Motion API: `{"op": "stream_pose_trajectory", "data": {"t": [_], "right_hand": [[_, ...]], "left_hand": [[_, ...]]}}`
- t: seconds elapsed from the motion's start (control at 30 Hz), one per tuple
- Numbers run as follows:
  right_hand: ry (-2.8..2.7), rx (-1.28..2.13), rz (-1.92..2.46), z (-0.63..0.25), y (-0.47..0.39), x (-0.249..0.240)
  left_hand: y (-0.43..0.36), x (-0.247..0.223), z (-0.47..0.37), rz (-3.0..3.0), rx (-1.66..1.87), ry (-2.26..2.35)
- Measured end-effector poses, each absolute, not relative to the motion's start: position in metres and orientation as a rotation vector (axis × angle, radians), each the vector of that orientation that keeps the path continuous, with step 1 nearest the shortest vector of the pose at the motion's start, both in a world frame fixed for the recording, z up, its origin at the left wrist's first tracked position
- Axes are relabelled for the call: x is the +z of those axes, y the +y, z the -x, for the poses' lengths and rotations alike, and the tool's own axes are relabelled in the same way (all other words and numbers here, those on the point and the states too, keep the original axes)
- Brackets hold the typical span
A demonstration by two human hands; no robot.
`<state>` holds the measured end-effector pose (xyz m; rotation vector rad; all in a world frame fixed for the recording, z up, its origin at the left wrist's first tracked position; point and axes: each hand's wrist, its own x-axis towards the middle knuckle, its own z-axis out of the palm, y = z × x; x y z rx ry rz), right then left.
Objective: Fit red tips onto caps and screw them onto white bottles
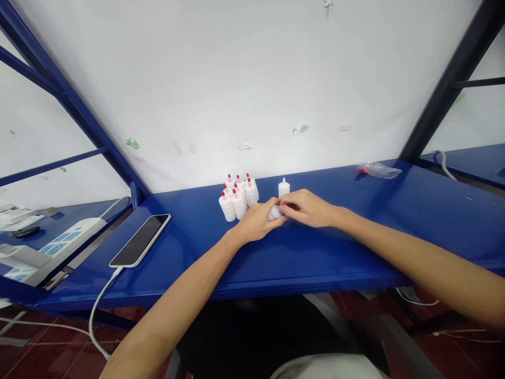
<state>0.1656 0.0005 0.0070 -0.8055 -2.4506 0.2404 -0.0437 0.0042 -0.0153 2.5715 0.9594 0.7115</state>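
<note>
A small white squeeze bottle (pixel 275 212) lies tilted in my left hand (pixel 258 218), whose fingers are wrapped round it. My right hand (pixel 307 207) meets it from the other side, thumb and fingers pinched at the bottle's end. Whatever the pinch holds is hidden by the fingers. Just behind my hands stands another white bottle (pixel 284 188) with a bare pointed nozzle. To the left, several white bottles with red tips (pixel 238 204) stand upright in a tight cluster.
A phone (pixel 141 241) with a white charging cable (pixel 93 313) lies left on the blue table (pixel 335 263). A clear plastic bag (pixel 381 169) with something red in it is at the back right. Blue frame posts (pixel 98 121) and a white power strip (pixel 73 239) are at the left.
</note>
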Motion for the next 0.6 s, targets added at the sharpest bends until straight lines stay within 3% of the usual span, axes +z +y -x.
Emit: {"op": "stream_pose_trajectory", "data": {"t": [0.13, 0.27, 0.43, 0.6], "right_hand": [[-2.206, 0.128, 0.942, -0.177, 0.009, 0.008], [-1.926, 0.026, 1.271, -0.198, 0.026, 0.01], [-2.039, 0.014, 1.591, -0.199, 0.036, 0.009], [-2.168, -0.026, 1.615, -0.19, 0.039, 0.002]], "left_hand": [[0.004, -0.016, 0.043, -2.586, 0.732, 1.043], [0.004, -0.017, 0.038, -2.86, 0.506, 1.188], [0.01, -0.016, 0.027, -2.975, 0.262, 1.318], [0.016, -0.016, 0.024, -2.914, 0.245, 1.44]]}}
